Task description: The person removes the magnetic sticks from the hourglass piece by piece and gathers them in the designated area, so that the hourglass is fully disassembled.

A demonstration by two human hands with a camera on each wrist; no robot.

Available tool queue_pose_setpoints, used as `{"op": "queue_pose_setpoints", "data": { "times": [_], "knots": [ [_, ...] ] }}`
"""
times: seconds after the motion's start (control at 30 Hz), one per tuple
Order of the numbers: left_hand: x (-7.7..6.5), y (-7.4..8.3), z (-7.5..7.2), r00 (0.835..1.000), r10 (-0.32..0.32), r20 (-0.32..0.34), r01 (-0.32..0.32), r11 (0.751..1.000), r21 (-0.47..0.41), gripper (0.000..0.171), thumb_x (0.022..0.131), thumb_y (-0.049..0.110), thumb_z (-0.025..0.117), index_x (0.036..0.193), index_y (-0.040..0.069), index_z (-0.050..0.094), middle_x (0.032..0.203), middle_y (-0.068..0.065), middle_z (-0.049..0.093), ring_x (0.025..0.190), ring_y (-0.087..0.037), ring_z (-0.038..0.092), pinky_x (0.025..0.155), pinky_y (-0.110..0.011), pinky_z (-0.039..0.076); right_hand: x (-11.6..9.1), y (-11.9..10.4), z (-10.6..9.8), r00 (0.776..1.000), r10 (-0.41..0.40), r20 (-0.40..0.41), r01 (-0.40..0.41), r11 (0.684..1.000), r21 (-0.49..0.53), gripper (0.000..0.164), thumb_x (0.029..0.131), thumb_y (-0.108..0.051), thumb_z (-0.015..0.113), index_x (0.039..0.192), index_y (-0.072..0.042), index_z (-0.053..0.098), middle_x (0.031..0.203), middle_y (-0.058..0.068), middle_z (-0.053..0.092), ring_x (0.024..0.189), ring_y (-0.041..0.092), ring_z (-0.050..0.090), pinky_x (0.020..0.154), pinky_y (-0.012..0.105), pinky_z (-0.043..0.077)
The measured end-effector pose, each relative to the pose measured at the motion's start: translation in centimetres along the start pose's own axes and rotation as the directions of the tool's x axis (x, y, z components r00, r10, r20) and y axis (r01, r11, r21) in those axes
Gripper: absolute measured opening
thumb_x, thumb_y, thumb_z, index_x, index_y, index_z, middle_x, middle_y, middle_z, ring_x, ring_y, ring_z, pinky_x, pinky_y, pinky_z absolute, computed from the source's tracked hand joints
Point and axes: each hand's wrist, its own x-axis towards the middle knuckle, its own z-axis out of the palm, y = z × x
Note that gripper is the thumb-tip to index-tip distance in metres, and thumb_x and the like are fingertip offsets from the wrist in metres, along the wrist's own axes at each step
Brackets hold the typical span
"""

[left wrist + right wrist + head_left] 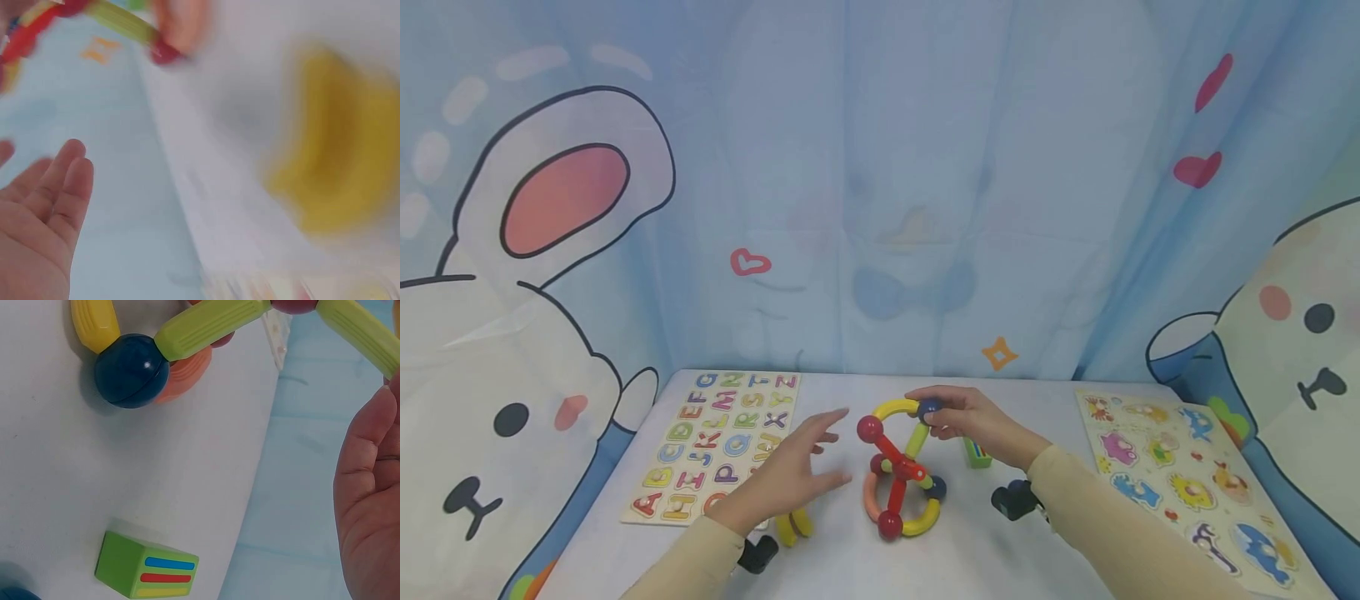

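You have a white table (985,567) in front of you, its far edge against a pale blue curtain (917,125) printed with cartoon animals and hearts. A letter board (705,483) lies along the table's left edge, reaching the far left corner; an animal board (1221,517) lies along the right edge. Between them, mid-table, is the ball-and-rod figure (895,496) of red, yellow, green and orange rods. Your right hand (966,412) reaches in from the right, thumb and fingers pinching the blue ball (930,410) at its top, with a green block (977,454) just beside. Your left hand (790,467) is released, its fingers spread toward the figure, apart from it, above yellow pieces (793,527).
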Motion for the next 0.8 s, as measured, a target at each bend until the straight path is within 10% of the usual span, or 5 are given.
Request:
{"op": "queue_pose_setpoints", "data": {
  "times": [0.23,0.47,0.8],
  "knots": [
    [2.8,3.2,1.0,0.993,0.099,0.061,-0.078,0.956,-0.282,0.069,0.094,0.022,0.071,0.154,0.028,0.037,0.143,-0.003,0.05,0.114,-0.022,0.061,0.091,-0.034,0.053,-0.3,0.0,0.0,1.0,0.002,-0.006,-0.002,1.0,0.005,0.041,0.097,-0.021,0.063,0.137,-0.015,0.059,0.123,0.012,0.062,0.105,0.03,0.061,0.09,0.044,0.054],
    [3.0,3.5,1.9,0.995,0.083,0.047,-0.066,0.953,-0.296,0.056,0.096,0.021,0.068,0.147,0.029,0.047,0.138,0.0,0.055,0.113,-0.018,0.062,0.093,-0.036,0.053,-1.3,0.1,1.1,0.993,0.063,-0.101,-0.068,0.997,-0.043,0.058,0.094,-0.024,0.068,0.147,-0.014,0.046,0.124,0.01,0.062,0.1,0.032,0.064,0.087,0.043,0.056],
    [2.6,3.7,1.8,0.996,0.081,0.029,-0.069,0.954,-0.291,0.058,0.095,0.019,0.069,0.147,0.028,0.047,0.133,-0.002,0.057,0.113,-0.021,0.062,0.092,-0.036,0.054,-5.9,0.8,4.5,0.988,0.122,-0.096,-0.105,0.98,0.17,0.08,0.093,-0.019,0.068,0.156,-0.013,0.018,0.147,0.024,0.043,0.117,0.035,0.06,0.087,0.046,0.056]
  ]
}}
